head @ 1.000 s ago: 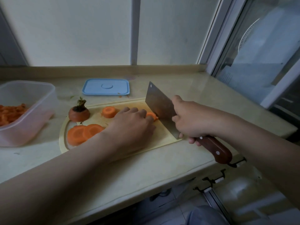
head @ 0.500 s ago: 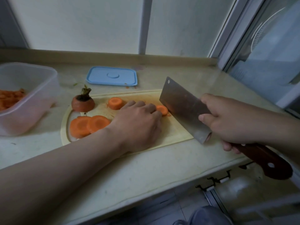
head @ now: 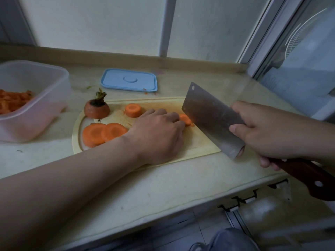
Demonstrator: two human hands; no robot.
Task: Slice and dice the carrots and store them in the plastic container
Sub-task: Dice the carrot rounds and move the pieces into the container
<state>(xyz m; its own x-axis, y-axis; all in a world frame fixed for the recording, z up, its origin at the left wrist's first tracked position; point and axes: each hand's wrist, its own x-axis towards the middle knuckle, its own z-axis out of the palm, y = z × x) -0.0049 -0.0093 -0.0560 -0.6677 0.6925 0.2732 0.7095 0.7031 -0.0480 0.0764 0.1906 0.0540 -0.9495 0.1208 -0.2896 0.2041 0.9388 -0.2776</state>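
The left hand point(head: 159, 134) is lying knuckles-up on the pale yellow cutting board point(head: 199, 142), curled fingers holding down a small orange carrot piece point(head: 184, 119) — the broad steel cleaver point(head: 212, 116) is standing edge-down just beside that piece, with the right hand point(head: 268, 131) gripping it where blade meets reddish wooden handle. Two flat carrot rounds point(head: 103, 133), a thick carrot chunk point(head: 133, 110) and the stalked carrot top point(head: 96, 110) are lying at the board's left end. The translucent plastic container point(head: 36, 109) is sitting further left on the beige countertop point(head: 163, 187), holding diced carrot point(head: 12, 102) — its light blue lid point(head: 128, 80) is lying flat behind the board.
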